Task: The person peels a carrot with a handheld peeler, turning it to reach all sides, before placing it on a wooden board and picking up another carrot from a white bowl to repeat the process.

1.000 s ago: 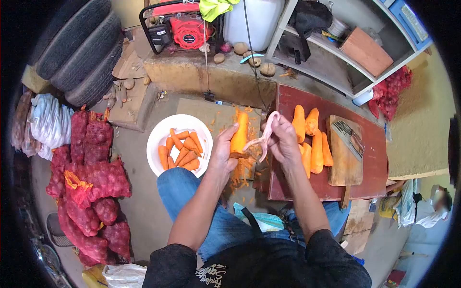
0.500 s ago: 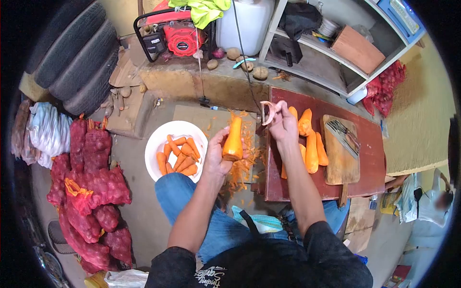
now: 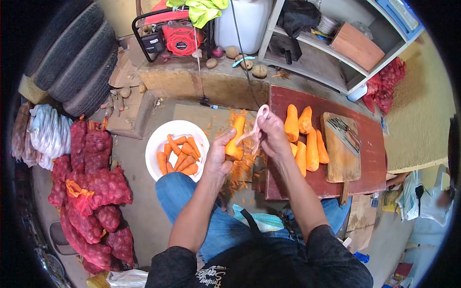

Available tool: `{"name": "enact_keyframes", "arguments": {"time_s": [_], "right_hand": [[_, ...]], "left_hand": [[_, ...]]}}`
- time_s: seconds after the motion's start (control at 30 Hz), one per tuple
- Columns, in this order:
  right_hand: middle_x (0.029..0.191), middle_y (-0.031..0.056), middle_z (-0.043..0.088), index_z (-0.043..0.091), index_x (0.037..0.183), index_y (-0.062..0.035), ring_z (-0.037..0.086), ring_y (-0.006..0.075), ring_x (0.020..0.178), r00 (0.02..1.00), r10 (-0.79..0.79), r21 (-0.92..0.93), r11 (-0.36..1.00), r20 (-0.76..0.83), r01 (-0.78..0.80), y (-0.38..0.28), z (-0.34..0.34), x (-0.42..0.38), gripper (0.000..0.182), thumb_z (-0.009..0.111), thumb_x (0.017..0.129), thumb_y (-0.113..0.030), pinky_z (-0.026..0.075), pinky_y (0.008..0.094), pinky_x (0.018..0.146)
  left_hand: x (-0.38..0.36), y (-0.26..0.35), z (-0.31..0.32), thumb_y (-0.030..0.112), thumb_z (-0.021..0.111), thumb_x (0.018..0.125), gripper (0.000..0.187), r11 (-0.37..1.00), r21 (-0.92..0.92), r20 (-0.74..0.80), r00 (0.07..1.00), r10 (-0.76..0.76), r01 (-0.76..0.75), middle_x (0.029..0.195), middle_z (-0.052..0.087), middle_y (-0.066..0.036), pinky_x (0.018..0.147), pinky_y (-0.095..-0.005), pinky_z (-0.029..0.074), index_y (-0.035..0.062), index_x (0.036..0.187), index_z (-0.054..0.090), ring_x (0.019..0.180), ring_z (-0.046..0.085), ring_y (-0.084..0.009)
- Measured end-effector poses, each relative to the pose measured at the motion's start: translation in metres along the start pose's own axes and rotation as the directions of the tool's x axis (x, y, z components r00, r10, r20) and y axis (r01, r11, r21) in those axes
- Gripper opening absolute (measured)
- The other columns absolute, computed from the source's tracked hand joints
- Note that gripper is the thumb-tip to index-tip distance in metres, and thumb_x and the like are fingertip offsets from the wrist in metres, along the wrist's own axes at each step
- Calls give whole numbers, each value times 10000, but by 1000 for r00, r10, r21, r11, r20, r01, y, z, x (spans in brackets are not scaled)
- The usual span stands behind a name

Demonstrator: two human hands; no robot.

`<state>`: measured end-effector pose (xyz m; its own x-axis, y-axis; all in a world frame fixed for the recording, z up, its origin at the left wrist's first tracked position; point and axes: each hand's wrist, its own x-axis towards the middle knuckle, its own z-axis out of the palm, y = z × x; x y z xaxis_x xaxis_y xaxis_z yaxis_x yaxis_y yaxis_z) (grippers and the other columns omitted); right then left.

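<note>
My left hand (image 3: pixel 219 154) is closed around an orange butternut squash (image 3: pixel 235 150), its narrow end tilted up and away from me. In my right hand (image 3: pixel 274 135) is a pink Y-shaped peeler (image 3: pixel 262 114), its head at the squash's right side; whether the blade touches is hard to tell. Orange peelings (image 3: pixel 244 170) lie on the cardboard and floor below. To the right, several peeled butternut squashes (image 3: pixel 312 152) rest on a dark red table (image 3: pixel 370 158). Beside them is a wooden cutting board (image 3: pixel 342 170) with a knife (image 3: pixel 346 137) on it.
A white basin (image 3: pixel 151 152) with several carrots (image 3: pixel 180 153) stands on the floor by my left knee. Red net sacks (image 3: pixel 98 187) are piled further left, near stacked tyres (image 3: pixel 86 62). Ahead are a red generator (image 3: pixel 181 41) and a metal shelf (image 3: pixel 312 60).
My right hand has lowered the peeler leftward and down to the squash. My left hand has shifted its grip slightly, now covering more of the squash's left side.
</note>
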<state>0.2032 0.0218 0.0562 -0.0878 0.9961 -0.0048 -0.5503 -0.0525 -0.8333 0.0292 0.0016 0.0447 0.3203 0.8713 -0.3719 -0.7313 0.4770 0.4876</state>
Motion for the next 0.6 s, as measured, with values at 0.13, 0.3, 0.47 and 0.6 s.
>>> {"name": "enact_keyframes", "arguments": {"time_s": [0.13, 0.3, 0.47, 0.6], "right_hand": [[723, 11, 599, 524, 922, -100, 548, 88, 557, 975, -138, -129, 985, -172, 117, -6, -42, 53, 133, 598, 1003, -176, 443, 223, 484], [738, 50, 624, 516, 956, -80, 589, 124, 549, 989, -60, 7, 998, -135, 62, -30, -25, 32, 122, 576, 1011, -172, 481, 248, 471], [737, 55, 619, 529, 957, -69, 576, 113, 530, 998, 30, 14, 999, 55, -31, -12, 16, -20, 276, 692, 944, -291, 480, 250, 469], [733, 32, 617, 539, 953, -82, 563, 91, 540, 999, -19, -81, 996, 46, 22, -6, 6, 1, 246, 683, 955, -281, 467, 230, 469]], "left_hand": [[-4, 6, -15, 279, 613, 965, 360, 997, 64, 32, 998, -46, 44, 896, 682, -107, 606, -386, 566, 2, 1194, 598, 761, 678, -218], [-1, 7, -12, 295, 626, 957, 354, 999, -1, -10, 999, -46, 46, 865, 673, -115, 589, -367, 555, 13, 1170, 611, 747, 672, -207], [-8, 9, 11, 230, 635, 958, 285, 998, 21, -56, 996, 65, -64, 892, 655, -92, 690, -318, 548, -22, 1091, 620, 774, 653, -178], [-5, 7, -1, 208, 622, 964, 260, 992, 108, -4, 998, 62, -62, 920, 663, -96, 695, -302, 553, -26, 1077, 637, 804, 662, -165]]}}
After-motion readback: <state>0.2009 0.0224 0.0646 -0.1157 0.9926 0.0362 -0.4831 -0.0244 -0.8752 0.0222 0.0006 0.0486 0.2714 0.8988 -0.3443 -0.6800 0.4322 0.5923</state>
